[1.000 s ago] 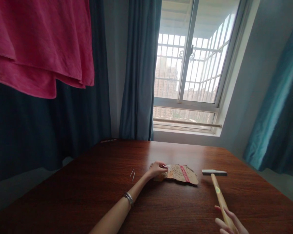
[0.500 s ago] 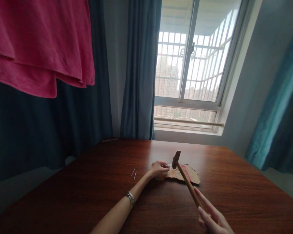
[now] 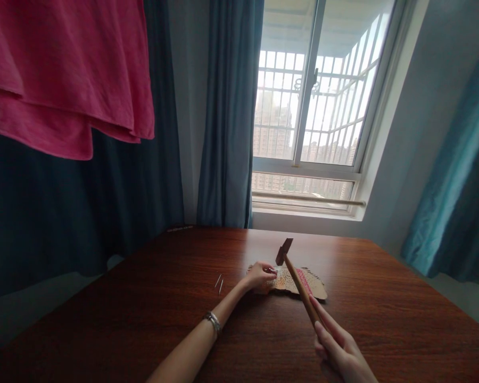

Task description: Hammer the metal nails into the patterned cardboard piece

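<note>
My right hand (image 3: 337, 343) is wrapped round the wooden handle of a hammer (image 3: 300, 287), whose dark head is raised above the cardboard. Beneath it lies a flat piece of brown cardboard (image 3: 318, 287) covered with dots and a pink patch. At the cardboard's left end rests my left hand (image 3: 260, 275), fingers closed together; whatever they pinch is too small and hidden to name. A metal bracelet (image 3: 213, 323) circles the left wrist. Two thin metal rods (image 3: 220, 285) lie on the table left of that hand.
The brown wooden table (image 3: 143, 319) runs back to the wall below a barred window (image 3: 309, 122). Blue curtains (image 3: 227, 117) hang on both sides. A pink cloth (image 3: 75, 80) hangs at the upper left.
The hammer has shifted a little up and to the left with my right hand, its head now higher above the cardboard. My left hand stays almost where it was.
</note>
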Action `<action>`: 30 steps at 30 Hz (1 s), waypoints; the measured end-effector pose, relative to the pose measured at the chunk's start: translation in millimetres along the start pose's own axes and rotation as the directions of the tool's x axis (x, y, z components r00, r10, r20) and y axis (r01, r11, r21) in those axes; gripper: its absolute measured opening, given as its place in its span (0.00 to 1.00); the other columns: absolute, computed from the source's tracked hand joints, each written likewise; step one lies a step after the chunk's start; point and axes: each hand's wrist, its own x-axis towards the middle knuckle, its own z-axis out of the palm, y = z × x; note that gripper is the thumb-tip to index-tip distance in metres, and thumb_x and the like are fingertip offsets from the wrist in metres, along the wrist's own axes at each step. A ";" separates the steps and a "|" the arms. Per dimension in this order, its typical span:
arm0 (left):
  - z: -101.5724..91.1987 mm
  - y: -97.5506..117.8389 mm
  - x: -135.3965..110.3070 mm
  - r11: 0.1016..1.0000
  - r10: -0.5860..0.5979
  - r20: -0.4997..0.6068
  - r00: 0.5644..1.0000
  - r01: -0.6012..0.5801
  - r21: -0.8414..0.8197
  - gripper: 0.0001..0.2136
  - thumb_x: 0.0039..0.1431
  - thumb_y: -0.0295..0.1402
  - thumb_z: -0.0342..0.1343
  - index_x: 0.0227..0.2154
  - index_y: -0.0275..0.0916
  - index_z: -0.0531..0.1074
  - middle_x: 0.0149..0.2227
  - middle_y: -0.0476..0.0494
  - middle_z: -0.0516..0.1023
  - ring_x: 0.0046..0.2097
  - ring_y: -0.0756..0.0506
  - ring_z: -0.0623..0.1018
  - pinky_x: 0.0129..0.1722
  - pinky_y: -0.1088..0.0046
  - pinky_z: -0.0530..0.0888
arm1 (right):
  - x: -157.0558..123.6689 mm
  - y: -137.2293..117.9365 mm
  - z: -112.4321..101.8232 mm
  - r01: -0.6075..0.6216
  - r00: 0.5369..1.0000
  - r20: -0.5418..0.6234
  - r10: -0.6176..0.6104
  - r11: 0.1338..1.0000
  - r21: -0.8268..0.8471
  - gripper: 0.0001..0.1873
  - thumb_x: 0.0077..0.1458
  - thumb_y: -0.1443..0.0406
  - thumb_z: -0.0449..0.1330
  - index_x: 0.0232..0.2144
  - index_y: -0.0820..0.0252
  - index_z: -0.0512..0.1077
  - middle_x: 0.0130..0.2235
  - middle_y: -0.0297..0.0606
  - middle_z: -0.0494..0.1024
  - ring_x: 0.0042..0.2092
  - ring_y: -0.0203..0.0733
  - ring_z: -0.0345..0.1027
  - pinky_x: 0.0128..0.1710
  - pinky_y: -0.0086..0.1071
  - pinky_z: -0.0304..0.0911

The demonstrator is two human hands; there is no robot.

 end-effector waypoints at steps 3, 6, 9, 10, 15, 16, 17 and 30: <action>-0.2 2.6 -0.5 1.000 -0.002 0.010 1.000 0.002 0.007 0.11 0.41 0.33 0.60 0.28 0.32 0.77 0.29 0.44 0.78 0.32 0.48 0.74 0.31 0.78 0.65 | -0.5 -3.9 0.7 -0.032 0.999 0.029 0.033 0.999 -0.025 0.47 0.42 0.46 0.60 0.61 0.55 0.49 0.17 0.22 0.56 0.14 0.22 0.38 0.11 0.18 0.33; 0.1 2.5 0.1 1.000 -0.018 0.010 1.000 0.018 0.015 0.11 0.41 0.34 0.60 0.28 0.32 0.77 0.28 0.44 0.78 0.31 0.48 0.73 0.30 0.77 0.65 | 0.2 -6.8 0.0 -0.064 0.997 0.046 0.065 0.998 -0.027 0.46 0.44 0.47 0.60 0.61 0.53 0.47 0.17 0.23 0.57 0.13 0.22 0.38 0.10 0.17 0.31; 0.3 1.3 0.8 1.000 -0.027 0.002 1.000 0.027 0.016 0.11 0.41 0.34 0.61 0.28 0.31 0.77 0.28 0.44 0.77 0.31 0.48 0.73 0.30 0.77 0.65 | 1.4 -6.3 -0.9 -0.052 0.997 0.048 0.053 0.999 -0.016 0.47 0.44 0.47 0.60 0.61 0.52 0.46 0.17 0.22 0.56 0.13 0.22 0.39 0.11 0.17 0.32; 0.3 1.2 0.9 1.000 -0.026 0.009 1.000 0.026 0.015 0.11 0.41 0.33 0.61 0.27 0.31 0.77 0.27 0.44 0.77 0.31 0.49 0.73 0.30 0.77 0.65 | 1.7 -5.6 -1.2 -0.033 0.998 0.047 0.034 0.999 -0.025 0.48 0.43 0.47 0.60 0.61 0.54 0.46 0.17 0.22 0.56 0.13 0.22 0.40 0.11 0.17 0.33; 0.2 4.5 -0.3 0.999 0.008 0.032 0.999 -0.010 0.038 0.08 0.41 0.32 0.60 0.24 0.32 0.77 0.26 0.46 0.75 0.29 0.50 0.71 0.28 0.78 0.63 | 1.6 -1.8 -2.5 -0.005 0.999 0.042 0.009 0.996 -0.094 0.46 0.44 0.46 0.59 0.60 0.55 0.50 0.17 0.23 0.56 0.14 0.23 0.40 0.11 0.18 0.34; 0.3 5.6 -0.7 0.999 0.013 0.026 1.000 -0.014 0.042 0.08 0.41 0.32 0.60 0.24 0.32 0.77 0.26 0.46 0.75 0.29 0.50 0.71 0.28 0.78 0.63 | 1.5 -1.2 -2.5 0.001 0.999 0.041 0.002 0.996 -0.089 0.45 0.44 0.46 0.59 0.60 0.55 0.50 0.17 0.23 0.55 0.14 0.23 0.40 0.11 0.18 0.34; 0.3 6.7 -1.2 0.999 0.015 0.022 1.000 -0.016 0.043 0.08 0.41 0.31 0.59 0.25 0.31 0.77 0.26 0.46 0.75 0.29 0.50 0.71 0.28 0.78 0.63 | 1.6 -0.4 -2.4 0.015 0.999 0.038 -0.012 0.996 -0.083 0.45 0.45 0.46 0.58 0.60 0.56 0.50 0.18 0.23 0.54 0.14 0.23 0.40 0.11 0.18 0.34; -0.9 9.4 -2.9 0.999 -0.036 0.031 0.999 0.035 0.042 0.09 0.40 0.31 0.58 0.25 0.32 0.77 0.28 0.46 0.76 0.32 0.49 0.72 0.30 0.79 0.64 | 3.5 8.3 3.5 0.131 0.990 -0.040 -0.136 0.986 -0.108 0.44 0.44 0.47 0.59 0.58 0.60 0.55 0.18 0.24 0.52 0.18 0.27 0.43 0.15 0.21 0.40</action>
